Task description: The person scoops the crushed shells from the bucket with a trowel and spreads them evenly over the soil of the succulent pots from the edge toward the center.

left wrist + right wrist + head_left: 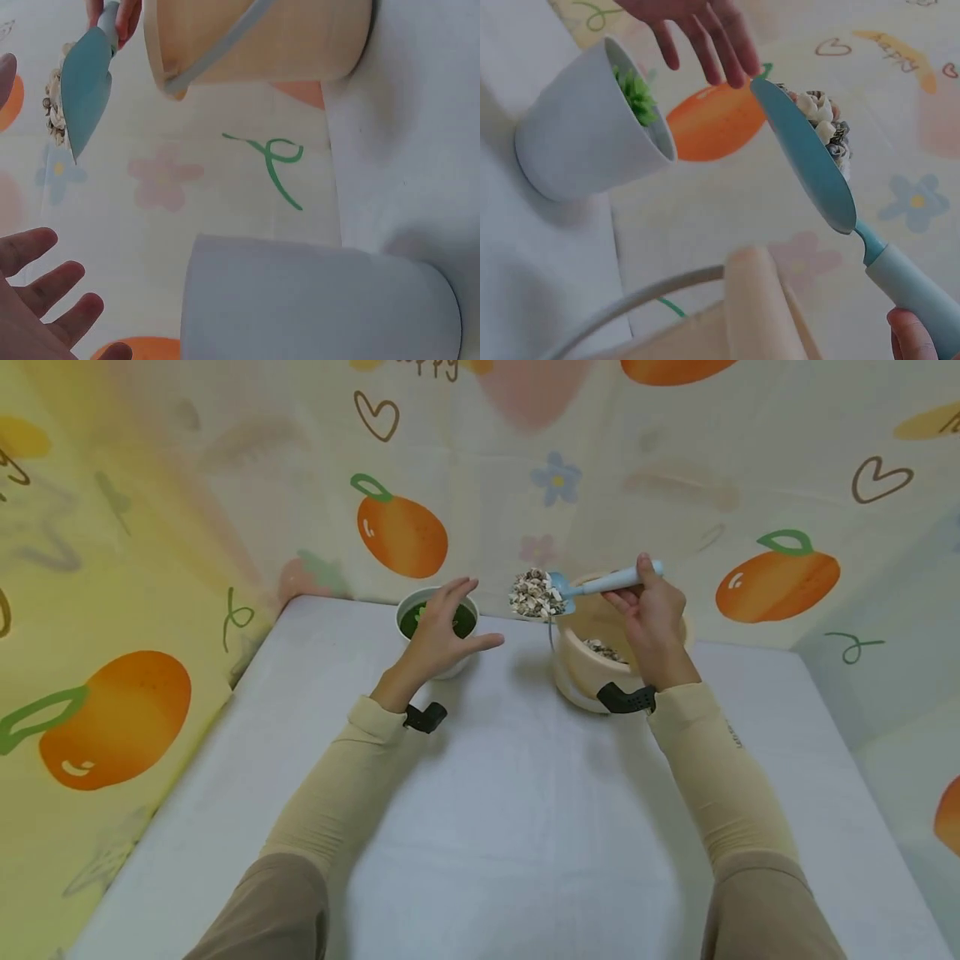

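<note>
Blue scoop [611,582], heaped, not yet emptied: the right hand [654,622] grasps it; the left hand [441,633], fingers spread empty, hovers by the 11 o'clock pot [585,131].

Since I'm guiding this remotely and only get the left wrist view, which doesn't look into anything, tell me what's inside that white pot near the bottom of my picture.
Observer: The right wrist view shows a green plant inside the white pot.
Operator: And the beige bucket, is anything in there?
Observer: Yes, the head view shows some mixed light and dark pieces lying inside the beige bucket.
Operator: I mostly see the underside of the scoop. How loaded is it on top?
Observer: From the head view, a heap of similar pieces hides most of the blade of the scoop.
</note>
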`<state>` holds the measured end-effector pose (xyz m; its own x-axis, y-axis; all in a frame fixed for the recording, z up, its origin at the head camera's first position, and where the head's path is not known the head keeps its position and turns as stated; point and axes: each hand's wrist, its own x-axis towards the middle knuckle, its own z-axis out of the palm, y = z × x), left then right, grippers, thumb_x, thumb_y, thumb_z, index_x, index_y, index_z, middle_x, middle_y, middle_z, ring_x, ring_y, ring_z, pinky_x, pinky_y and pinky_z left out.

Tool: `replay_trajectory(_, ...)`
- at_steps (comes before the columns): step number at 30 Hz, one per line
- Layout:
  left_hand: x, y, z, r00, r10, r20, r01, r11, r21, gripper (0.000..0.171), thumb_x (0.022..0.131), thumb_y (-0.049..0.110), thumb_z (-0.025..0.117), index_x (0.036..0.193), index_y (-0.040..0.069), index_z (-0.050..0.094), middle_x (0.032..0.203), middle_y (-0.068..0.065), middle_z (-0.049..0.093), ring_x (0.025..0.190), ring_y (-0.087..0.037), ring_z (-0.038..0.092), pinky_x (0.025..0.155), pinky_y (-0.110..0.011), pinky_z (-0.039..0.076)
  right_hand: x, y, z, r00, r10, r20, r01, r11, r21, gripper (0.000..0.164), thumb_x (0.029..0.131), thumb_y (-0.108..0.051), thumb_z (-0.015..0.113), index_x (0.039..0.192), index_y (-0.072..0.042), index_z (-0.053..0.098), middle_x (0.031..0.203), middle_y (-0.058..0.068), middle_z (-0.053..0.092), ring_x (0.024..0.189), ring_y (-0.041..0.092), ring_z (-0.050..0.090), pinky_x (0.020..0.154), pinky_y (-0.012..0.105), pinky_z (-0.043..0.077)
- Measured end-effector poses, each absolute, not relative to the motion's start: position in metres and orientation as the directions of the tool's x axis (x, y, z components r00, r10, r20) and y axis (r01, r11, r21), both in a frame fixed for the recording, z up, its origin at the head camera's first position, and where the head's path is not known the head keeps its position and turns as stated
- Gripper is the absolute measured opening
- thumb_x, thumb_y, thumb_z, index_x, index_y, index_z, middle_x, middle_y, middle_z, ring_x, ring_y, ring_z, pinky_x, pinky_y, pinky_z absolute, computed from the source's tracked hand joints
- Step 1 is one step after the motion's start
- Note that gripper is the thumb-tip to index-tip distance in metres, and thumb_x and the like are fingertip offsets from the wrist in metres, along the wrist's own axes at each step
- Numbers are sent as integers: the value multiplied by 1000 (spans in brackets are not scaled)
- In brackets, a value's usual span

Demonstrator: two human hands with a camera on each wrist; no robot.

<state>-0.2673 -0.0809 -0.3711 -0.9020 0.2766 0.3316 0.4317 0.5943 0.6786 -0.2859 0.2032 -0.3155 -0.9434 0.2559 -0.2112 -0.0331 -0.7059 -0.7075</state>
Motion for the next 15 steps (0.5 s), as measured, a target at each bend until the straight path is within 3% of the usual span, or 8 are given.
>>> replay_trajectory(5, -267, -92, -373, -910, 242, 336, 413, 596, 689, 90, 66, 58, 70, 140, 23, 31, 147, 0, 27, 136, -21, 24, 108, -52, 22, -291, 190, -315, -938, 250, -239, -4, -700, -714, 23, 83, -19, 62, 97, -2, 58, 85, 19, 61, 79, 28, 67, 74, 40, 52)
replay_trajectory(10, -269, -101, -373, -920, 213, 330, 390, 596, 702, 90, 67, 55, 71, 140, 23, 32, 147, -1, 27, 136, -22, 22, 108, -53, 18, -298, 177, -313, -931, 257, -261, 8, -698, -716, 21, 84, -19, 61, 95, -2, 58, 81, 19, 60, 78, 29, 66, 77, 42, 51)
replay_trajectory(15, -271, -110, -373, -933, 187, 307, 355, 608, 710, 92, 66, 57, 71, 141, 22, 31, 147, -3, 27, 135, -24, 22, 107, -54, 17, -305, 167, -312, -924, 262, -279, 12, -708, -706, 36, 84, -19, 61, 113, 2, 54, 85, 20, 59, 92, 33, 63, 83, 45, 48)
